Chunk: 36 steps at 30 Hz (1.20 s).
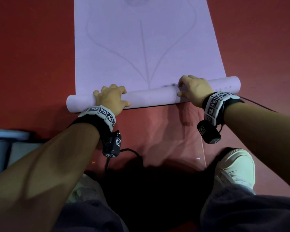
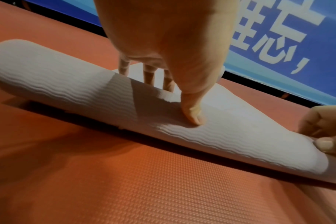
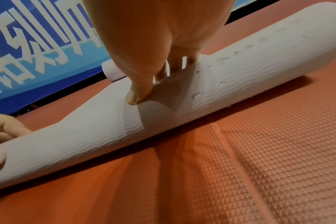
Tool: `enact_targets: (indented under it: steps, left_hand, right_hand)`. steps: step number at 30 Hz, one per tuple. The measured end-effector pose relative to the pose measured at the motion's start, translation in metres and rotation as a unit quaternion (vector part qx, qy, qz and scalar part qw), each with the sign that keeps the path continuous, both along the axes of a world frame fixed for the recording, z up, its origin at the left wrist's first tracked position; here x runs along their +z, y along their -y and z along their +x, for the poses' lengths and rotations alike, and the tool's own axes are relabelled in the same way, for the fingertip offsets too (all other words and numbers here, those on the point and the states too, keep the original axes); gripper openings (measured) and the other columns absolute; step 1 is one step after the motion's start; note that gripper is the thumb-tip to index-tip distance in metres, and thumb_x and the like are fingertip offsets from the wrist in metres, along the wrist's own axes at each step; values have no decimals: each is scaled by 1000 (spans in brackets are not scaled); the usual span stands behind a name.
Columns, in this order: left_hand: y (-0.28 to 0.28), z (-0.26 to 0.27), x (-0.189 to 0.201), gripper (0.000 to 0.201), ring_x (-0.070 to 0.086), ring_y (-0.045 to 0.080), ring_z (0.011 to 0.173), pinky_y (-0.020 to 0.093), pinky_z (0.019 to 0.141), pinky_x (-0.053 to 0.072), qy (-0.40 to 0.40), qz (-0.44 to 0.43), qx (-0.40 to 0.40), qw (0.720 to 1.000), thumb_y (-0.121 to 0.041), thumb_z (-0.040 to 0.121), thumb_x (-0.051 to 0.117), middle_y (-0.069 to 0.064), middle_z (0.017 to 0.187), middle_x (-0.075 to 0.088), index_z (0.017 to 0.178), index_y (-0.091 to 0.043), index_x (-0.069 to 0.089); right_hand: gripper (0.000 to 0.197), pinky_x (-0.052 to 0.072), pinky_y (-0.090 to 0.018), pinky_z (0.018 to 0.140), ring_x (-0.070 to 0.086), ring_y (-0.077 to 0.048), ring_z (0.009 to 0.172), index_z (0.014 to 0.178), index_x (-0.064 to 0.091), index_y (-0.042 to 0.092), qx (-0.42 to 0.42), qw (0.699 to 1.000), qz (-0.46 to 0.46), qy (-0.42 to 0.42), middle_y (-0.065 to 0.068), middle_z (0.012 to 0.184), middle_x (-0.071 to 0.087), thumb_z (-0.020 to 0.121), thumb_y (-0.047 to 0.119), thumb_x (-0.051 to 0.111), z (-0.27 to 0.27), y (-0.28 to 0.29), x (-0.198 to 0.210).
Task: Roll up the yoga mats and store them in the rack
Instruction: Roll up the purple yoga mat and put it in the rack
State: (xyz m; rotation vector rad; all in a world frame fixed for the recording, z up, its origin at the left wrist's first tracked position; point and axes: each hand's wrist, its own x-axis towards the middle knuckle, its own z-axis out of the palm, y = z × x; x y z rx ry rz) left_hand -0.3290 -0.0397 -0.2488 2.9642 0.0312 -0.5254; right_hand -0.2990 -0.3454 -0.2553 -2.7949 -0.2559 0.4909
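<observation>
Material: pale lilac foam yoga mat [image 1: 141, 47] with a wavy ribbed underside, lying on a red-orange studded floor mat [image 1: 157, 134] that is spread over the red floor [image 1: 32, 56].
Position: the near end is being rolled into a tight tube [image 1: 152, 96]; the rest is stretching flat away from the person, printed with faint curved lines.
Left hand: the left hand [image 1: 112, 97] is curling over the tube toward its left end, fingers draped over the far side, thumb [image 2: 194, 115] pressing into the near face. Clamped on the roll.
Right hand: the right hand [image 1: 193, 91] is gripping likewise toward the right end, thumb [image 3: 138, 95] on the near side, fingers hooked over the top.
Stage (judgement): early; most of the mat is lying unrolled, and no rack is showing in any view.
Doing it well (judgement): both hands should be pushing evenly, since the tube is sitting askew, its right end further from the person than the left. Pulling back a little with the fingers at each turn should keep the core tight and the edges from telescoping.
Count: two hands, one lilac mat being rolled, one orange mat beneath, one more pale roll [image 3: 113, 72] lying by the blue banner [image 3: 29, 45], one pale shoe [image 1: 233, 166].
</observation>
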Motion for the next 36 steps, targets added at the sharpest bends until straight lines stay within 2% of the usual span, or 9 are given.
enact_targets:
  steps: [5,9,11,17,23,26,29,32,36]
  left_hand:
    - [0,9,0,42,40,27,121,49,99,32,13,32,-4,999,-56,90,62,-4,128,52,127,-35,63]
    - [1,11,-2,45,42,28,121,48,97,32,19,41,-3,999,-56,93,57,-2,130,53,131,-32,57]
    - [3,11,-2,44,45,30,119,48,96,32,33,28,9,999,-53,92,61,0,128,56,128,-28,55]
    - [-2,15,-3,38,45,29,120,47,101,31,35,-13,25,999,-52,91,62,1,122,58,121,-29,61]
    - [-3,18,-7,37,39,27,124,46,101,29,64,-27,33,997,-51,92,61,-2,127,53,121,-29,67]
    - [-5,20,-9,38,40,27,125,48,105,29,64,-25,21,997,-51,96,56,-2,127,54,126,-29,66]
    - [-10,26,-8,39,40,28,125,47,105,31,51,-43,11,998,-50,99,50,-2,126,54,128,-28,65]
    - [-9,28,-7,38,41,31,121,47,103,32,44,-48,9,998,-44,103,41,0,123,55,120,-26,70]
    - [-7,29,-8,38,41,32,118,49,104,32,44,-34,9,998,-41,104,38,0,123,55,115,-26,72]
  right_hand:
    - [33,34,-43,93,46,-35,113,110,70,13,1,997,-11,78,-10,119,56,84,33,72,-2,-1,0]
    - [57,34,-43,95,45,-31,115,115,66,14,11,999,-11,29,-9,121,48,73,50,78,4,-4,8]
    - [62,35,-41,94,45,-30,114,116,65,15,8,1000,-15,26,-8,121,47,68,50,81,5,-4,8]
    - [55,36,-41,93,48,-32,113,124,62,18,-3,999,-12,48,-10,119,54,77,42,77,6,-10,1]
    - [41,37,-42,93,56,-34,102,116,56,17,-10,998,4,66,-11,110,57,84,38,71,13,-10,-4]
    - [33,32,-43,101,57,-34,101,114,58,16,-1,998,5,69,-12,111,56,89,37,65,15,-9,-10]
    - [31,20,-49,113,53,-33,112,113,60,17,-4,998,8,67,-11,116,57,91,38,63,17,-8,-14]
    - [33,27,-51,105,50,-37,115,106,68,21,-5,995,-9,103,-10,119,58,83,45,67,17,-8,-11]
    - [33,40,-44,91,49,-37,104,106,72,20,-10,997,-7,83,-12,112,57,81,42,73,21,-12,2]
